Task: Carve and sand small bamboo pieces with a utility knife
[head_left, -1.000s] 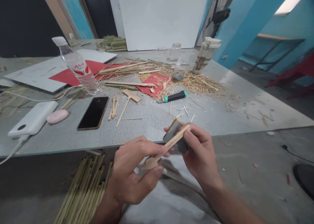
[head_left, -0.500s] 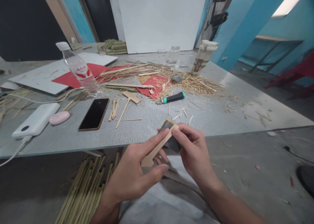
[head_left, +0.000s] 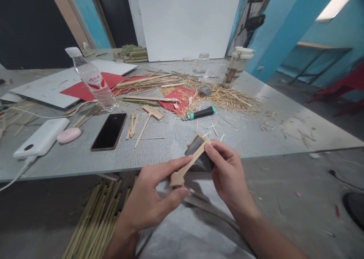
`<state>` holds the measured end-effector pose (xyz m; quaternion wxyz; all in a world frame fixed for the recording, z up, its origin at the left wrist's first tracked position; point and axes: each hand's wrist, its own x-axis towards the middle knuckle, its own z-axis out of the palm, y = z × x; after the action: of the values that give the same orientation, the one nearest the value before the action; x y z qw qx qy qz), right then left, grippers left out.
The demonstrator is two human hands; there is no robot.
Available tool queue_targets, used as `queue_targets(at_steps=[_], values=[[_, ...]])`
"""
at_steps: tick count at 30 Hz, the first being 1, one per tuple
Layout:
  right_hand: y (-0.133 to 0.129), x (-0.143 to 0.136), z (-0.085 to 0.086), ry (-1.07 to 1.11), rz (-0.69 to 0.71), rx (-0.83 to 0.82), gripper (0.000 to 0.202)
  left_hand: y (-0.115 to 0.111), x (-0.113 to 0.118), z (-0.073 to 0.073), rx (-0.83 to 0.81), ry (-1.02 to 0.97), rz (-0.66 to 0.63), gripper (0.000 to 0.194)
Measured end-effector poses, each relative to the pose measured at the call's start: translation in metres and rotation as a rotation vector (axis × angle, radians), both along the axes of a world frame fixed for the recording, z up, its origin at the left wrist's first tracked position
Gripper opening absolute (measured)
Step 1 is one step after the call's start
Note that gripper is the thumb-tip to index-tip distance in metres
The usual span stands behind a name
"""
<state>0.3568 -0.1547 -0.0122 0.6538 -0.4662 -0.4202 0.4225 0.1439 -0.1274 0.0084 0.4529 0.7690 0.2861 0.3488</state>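
Observation:
A small flat wooden piece (head_left: 190, 166), long and narrow with a wider notched end, slants between my hands just past the table's front edge. My left hand (head_left: 153, 198) holds its wide end, index finger along the upper side and thumb below. My right hand (head_left: 229, 172) pinches the narrow end with its thumb and also grips a folded dark sheet of sandpaper (head_left: 195, 145) behind the wood. Part of the sandpaper and some fingertips are hidden. Beyond my hands lie a black and green utility knife (head_left: 202, 113) and a T-shaped wooden piece (head_left: 152, 112).
A phone (head_left: 109, 132), a white power bank (head_left: 42, 137), a pink oval case (head_left: 69, 135) and a plastic water bottle (head_left: 92, 79) occupy the left. Shavings (head_left: 233, 99) and red paper (head_left: 178, 99) lie further back. Bamboo strips (head_left: 93, 221) stand under the table.
The left hand has slid down slightly along the wooden piece, showing more of its wide end. The right hand, with the sandpaper, has shifted slightly to the right.

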Motion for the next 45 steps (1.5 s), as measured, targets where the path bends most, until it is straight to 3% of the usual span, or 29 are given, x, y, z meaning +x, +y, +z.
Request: queue_targets(at_steps=[4, 8, 12, 21, 28, 36, 41, 45], values=[[-0.003, -0.001, -0.003, -0.048, 0.051, 0.010, 0.030, 0.001, 0.005, 0.000, -0.095, -0.044, -0.130, 0.065], [-0.004, -0.002, -0.005, -0.080, 0.093, 0.025, 0.024, 0.001, 0.006, -0.001, -0.130, -0.034, -0.157, 0.071], [-0.002, -0.001, -0.005, -0.036, 0.042, -0.001, 0.029, 0.002, 0.002, -0.001, -0.063, 0.001, -0.120, 0.066], [0.001, 0.000, -0.002, 0.036, -0.025, -0.014, 0.035, 0.002, -0.005, 0.007, 0.062, 0.025, 0.072, 0.033], [-0.001, -0.003, -0.002, -0.068, 0.029, 0.001, 0.037, 0.001, -0.003, 0.006, 0.069, 0.087, 0.032, 0.045], [-0.003, -0.004, -0.008, -0.054, 0.150, 0.066, 0.021, -0.001, 0.000, -0.001, -0.171, -0.104, -0.153, 0.060], [-0.004, -0.002, -0.005, -0.243, 0.060, 0.247, 0.017, -0.006, 0.007, -0.001, -0.440, -0.229, -0.020, 0.040], [-0.005, -0.001, -0.001, -0.432, -0.022, 0.427, 0.017, -0.008, 0.012, 0.000, -0.518, -0.235, 0.092, 0.027]])
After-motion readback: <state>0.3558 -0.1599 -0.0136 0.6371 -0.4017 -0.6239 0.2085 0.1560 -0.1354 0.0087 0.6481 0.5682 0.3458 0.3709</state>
